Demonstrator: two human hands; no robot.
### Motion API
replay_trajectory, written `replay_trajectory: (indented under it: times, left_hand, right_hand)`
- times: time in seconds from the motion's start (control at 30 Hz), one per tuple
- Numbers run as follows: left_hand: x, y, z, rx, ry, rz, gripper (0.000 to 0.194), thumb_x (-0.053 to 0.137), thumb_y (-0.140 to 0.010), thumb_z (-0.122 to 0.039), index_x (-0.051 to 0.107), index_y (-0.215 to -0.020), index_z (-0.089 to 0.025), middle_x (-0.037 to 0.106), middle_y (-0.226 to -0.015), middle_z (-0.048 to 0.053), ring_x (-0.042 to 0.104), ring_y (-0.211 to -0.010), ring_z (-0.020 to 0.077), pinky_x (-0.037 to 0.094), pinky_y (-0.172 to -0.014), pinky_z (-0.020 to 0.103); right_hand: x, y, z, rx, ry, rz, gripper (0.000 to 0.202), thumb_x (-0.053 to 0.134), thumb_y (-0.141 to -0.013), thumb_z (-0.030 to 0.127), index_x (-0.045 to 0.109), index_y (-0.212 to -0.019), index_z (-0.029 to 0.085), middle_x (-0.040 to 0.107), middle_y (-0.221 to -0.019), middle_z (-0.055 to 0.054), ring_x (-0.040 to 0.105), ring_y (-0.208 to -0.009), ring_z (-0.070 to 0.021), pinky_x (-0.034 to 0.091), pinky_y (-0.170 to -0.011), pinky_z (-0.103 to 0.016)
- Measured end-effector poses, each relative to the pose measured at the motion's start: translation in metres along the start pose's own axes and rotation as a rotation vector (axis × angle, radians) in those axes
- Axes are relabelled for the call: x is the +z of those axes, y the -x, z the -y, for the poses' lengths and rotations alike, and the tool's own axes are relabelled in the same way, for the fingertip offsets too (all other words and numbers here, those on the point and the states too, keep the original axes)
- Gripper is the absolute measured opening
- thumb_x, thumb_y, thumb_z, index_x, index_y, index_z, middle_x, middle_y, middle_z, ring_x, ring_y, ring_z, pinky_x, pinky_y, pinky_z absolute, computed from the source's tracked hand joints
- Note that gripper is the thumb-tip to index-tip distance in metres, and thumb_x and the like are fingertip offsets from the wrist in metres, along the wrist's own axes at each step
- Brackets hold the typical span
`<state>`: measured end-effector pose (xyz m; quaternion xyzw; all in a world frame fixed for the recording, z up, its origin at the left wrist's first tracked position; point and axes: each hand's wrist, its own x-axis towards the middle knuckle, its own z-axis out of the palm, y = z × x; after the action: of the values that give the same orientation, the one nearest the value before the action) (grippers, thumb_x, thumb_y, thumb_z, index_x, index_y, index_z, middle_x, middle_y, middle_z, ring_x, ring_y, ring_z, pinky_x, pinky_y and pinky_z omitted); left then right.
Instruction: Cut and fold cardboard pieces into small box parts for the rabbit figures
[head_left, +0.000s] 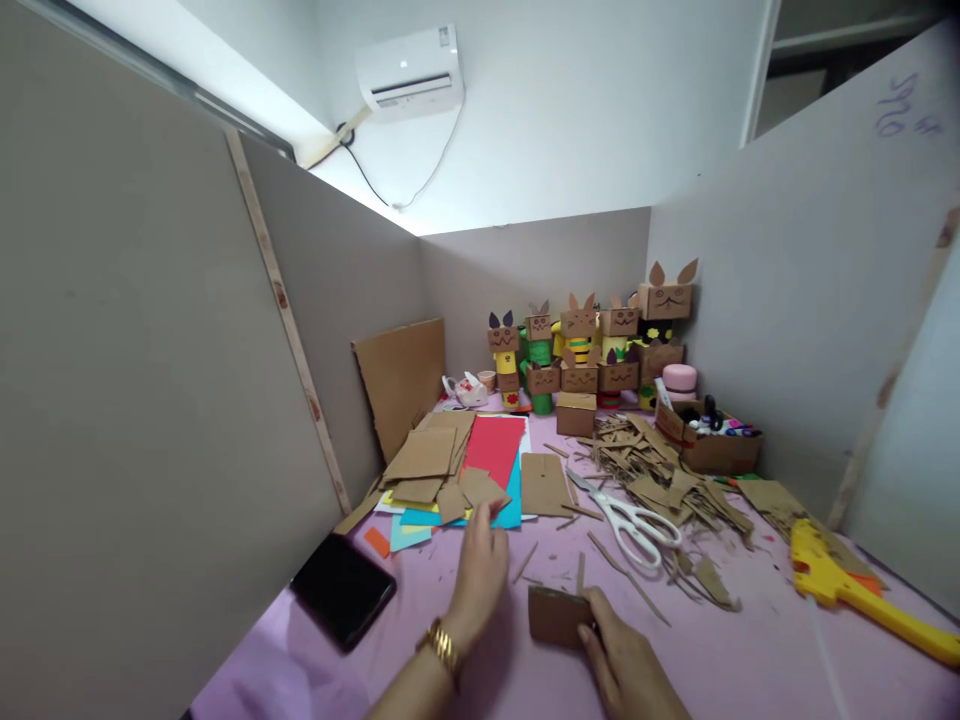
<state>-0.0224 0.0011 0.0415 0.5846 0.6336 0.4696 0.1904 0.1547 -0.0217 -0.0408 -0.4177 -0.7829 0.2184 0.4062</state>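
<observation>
Apparently cardboard (555,618) in right hand (621,655)

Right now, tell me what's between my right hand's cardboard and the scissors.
The head view shows thin cardboard strips on the cloth between the held cardboard and scissors.
</observation>
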Motion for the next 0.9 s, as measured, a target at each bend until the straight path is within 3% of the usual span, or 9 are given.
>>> replay_trajectory:
  times: [0.07, 0.17, 0.33, 0.47, 0.57, 0.67, 0.73, 0.83, 0.9]
  left_hand:
    - [-0.007, -0.033, 0.004, 0.011, -0.118, -0.036, 0.028, 0.052, -0.086, -0.022, 0.053, -0.114, -0.018, 0.053, -0.126, 0.009, 0.048, -0.116, 0.0255, 0.038, -0.097, 0.049]
    - [-0.011, -0.064, 0.015, -0.011, -0.242, -0.05, 0.032, 0.057, -0.084, -0.029, 0.054, -0.114, -0.018, 0.054, -0.123, 0.008, 0.055, -0.107, 0.0254, 0.045, -0.088, 0.05]
    - [-0.01, -0.07, 0.029, 0.008, -0.229, -0.048, 0.031, 0.056, -0.085, -0.029, 0.054, -0.114, -0.018, 0.056, -0.121, 0.008, 0.056, -0.104, 0.0242, 0.047, -0.086, 0.047]
    - [-0.024, -0.053, 0.019, 0.035, -0.054, 0.036, 0.026, 0.05, -0.087, -0.029, 0.055, -0.109, -0.014, 0.063, -0.108, 0.008, 0.061, -0.094, 0.0211, 0.049, -0.082, 0.042]
    - [-0.041, -0.025, 0.003, 0.073, 0.073, 0.123, 0.032, 0.035, -0.091, -0.026, 0.045, -0.118, -0.012, 0.06, -0.115, 0.013, 0.057, -0.105, 0.0219, 0.046, -0.088, 0.036]
    - [-0.051, 0.008, -0.007, 0.109, 0.11, 0.313, 0.022, 0.042, -0.087, -0.03, 0.052, -0.104, -0.018, 0.064, -0.096, 0.007, 0.061, -0.09, 0.0209, 0.049, -0.078, 0.033]
    - [-0.047, 0.026, -0.008, 0.15, 0.099, 0.421, 0.01, 0.048, -0.083, -0.025, 0.055, -0.089, -0.02, 0.062, -0.085, 0.004, 0.06, -0.081, 0.0202, 0.049, -0.074, 0.032]
    - [-0.028, 0.043, -0.004, 0.212, 0.083, 0.461, 0.011, 0.049, -0.08, -0.016, 0.054, -0.088, -0.021, 0.052, -0.118, 0.011, 0.045, -0.116, 0.0253, 0.035, -0.098, 0.039]
    - [-0.014, 0.049, -0.002, 0.23, 0.083, 0.472, 0.016, 0.045, -0.08, -0.011, 0.052, -0.091, -0.021, 0.043, -0.131, 0.012, 0.036, -0.126, 0.0256, 0.03, -0.103, 0.04]
  right_hand:
    - [0.002, 0.0, -0.005, -0.013, -0.003, 0.017, 0.023, 0.028, -0.089, 0.02, 0.045, -0.105, 0.019, 0.071, -0.08, -0.011, 0.069, -0.07, -0.0232, 0.052, -0.062, -0.028]
    - [0.004, -0.001, -0.013, -0.027, 0.001, 0.047, 0.026, 0.032, -0.087, 0.019, 0.047, -0.107, 0.018, 0.072, -0.084, -0.013, 0.07, -0.072, -0.0235, 0.052, -0.064, -0.027]
    - [0.013, -0.002, -0.018, 0.014, 0.016, -0.006, 0.029, 0.029, -0.086, 0.021, 0.047, -0.108, 0.018, 0.071, -0.088, -0.014, 0.069, -0.072, -0.023, 0.052, -0.065, -0.029]
    - [0.006, -0.003, -0.008, 0.044, -0.014, 0.006, 0.025, 0.03, -0.087, 0.021, 0.048, -0.104, 0.019, 0.071, -0.082, -0.011, 0.068, -0.07, -0.0224, 0.051, -0.064, -0.028]
    - [-0.008, -0.005, 0.009, 0.06, -0.037, 0.065, 0.024, 0.03, -0.088, 0.019, 0.045, -0.106, 0.018, 0.069, -0.082, -0.011, 0.067, -0.073, -0.0222, 0.05, -0.065, -0.028]
    - [-0.021, -0.007, 0.024, 0.09, -0.111, 0.107, 0.02, 0.031, -0.09, 0.02, 0.044, -0.105, 0.017, 0.068, -0.084, -0.012, 0.065, -0.074, -0.0223, 0.049, -0.065, -0.029]
    - [-0.025, -0.007, 0.031, 0.095, -0.144, 0.109, 0.017, 0.032, -0.09, 0.02, 0.044, -0.102, 0.02, 0.067, -0.086, -0.01, 0.065, -0.076, -0.021, 0.048, -0.067, -0.028]
    - [-0.027, -0.008, 0.033, 0.088, -0.16, 0.111, 0.014, 0.032, -0.091, 0.018, 0.043, -0.098, 0.022, 0.067, -0.09, -0.006, 0.063, -0.079, -0.0182, 0.047, -0.069, -0.025]
    - [-0.027, -0.008, 0.032, 0.081, -0.163, 0.12, 0.014, 0.033, -0.091, 0.017, 0.043, -0.098, 0.023, 0.066, -0.09, -0.006, 0.063, -0.079, -0.0177, 0.047, -0.07, -0.025]
